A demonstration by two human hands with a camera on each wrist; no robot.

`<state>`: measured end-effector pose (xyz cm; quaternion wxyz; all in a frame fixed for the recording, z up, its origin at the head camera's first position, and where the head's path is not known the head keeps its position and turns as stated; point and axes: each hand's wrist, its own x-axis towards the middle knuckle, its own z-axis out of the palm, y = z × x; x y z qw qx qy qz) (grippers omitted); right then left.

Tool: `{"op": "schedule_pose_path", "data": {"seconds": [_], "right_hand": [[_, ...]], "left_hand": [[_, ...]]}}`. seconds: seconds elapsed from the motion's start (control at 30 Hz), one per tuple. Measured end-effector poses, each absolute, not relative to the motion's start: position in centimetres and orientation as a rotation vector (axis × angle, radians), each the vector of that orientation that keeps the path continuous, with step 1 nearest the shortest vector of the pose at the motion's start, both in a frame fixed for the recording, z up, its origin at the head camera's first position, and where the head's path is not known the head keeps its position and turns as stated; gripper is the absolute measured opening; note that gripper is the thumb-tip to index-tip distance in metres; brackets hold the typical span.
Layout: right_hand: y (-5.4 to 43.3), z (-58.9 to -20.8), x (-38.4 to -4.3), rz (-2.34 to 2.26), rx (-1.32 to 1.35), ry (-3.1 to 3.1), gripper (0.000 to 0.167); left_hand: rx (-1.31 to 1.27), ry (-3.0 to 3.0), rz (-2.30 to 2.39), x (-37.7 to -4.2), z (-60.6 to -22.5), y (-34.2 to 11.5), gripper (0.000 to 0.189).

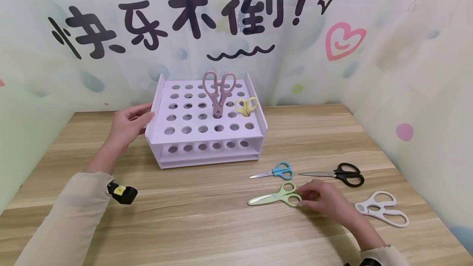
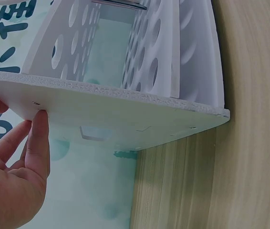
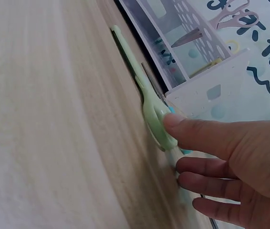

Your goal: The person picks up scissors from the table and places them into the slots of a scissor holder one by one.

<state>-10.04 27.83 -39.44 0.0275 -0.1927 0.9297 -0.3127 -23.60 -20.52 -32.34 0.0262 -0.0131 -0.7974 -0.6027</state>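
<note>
Left hand (image 1: 127, 125): our fingers are spread, touching the 9 o'clock wall of the white rack (image 1: 195, 111) | Right hand (image 1: 329, 201): our thumb touches the green scissors (image 1: 275, 197); we can't tell if it pinches | Green scissors: on the bench (image 1: 199, 216), 9 o'clock of that hand; black scissors (image 1: 338, 173) at 12

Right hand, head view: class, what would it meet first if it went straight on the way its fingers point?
The right hand would probably first meet the green scissors, at the handle end; depth is unclear, so it may be touching them.
</note>
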Motion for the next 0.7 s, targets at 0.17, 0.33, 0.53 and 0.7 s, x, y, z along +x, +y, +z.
{"op": "schedule_pose_path", "data": {"seconds": [0.17, 0.33, 0.53, 0.7], "right_hand": [[27.60, -39.80, -9.78, -0.921, -0.567, 2.924, 0.032], [27.36, -39.97, -9.72, -0.896, -0.520, 2.935, 0.037], [27.17, -40.30, -9.72, -0.893, -0.484, 2.940, 0.032], [27.19, -40.23, -9.76, -0.892, -0.498, 2.939, 0.031]], "left_hand": [[-0.043, -2.466, -1.855, -23.57, -32.38, -20.52, 0.054], [-0.042, -2.477, -1.847, -23.52, -32.35, -20.56, 0.055], [-0.043, -2.469, -1.855, -23.50, -32.34, -20.56, 0.055], [-0.025, -2.464, -1.847, -23.45, -32.31, -20.45, 0.054]]}}
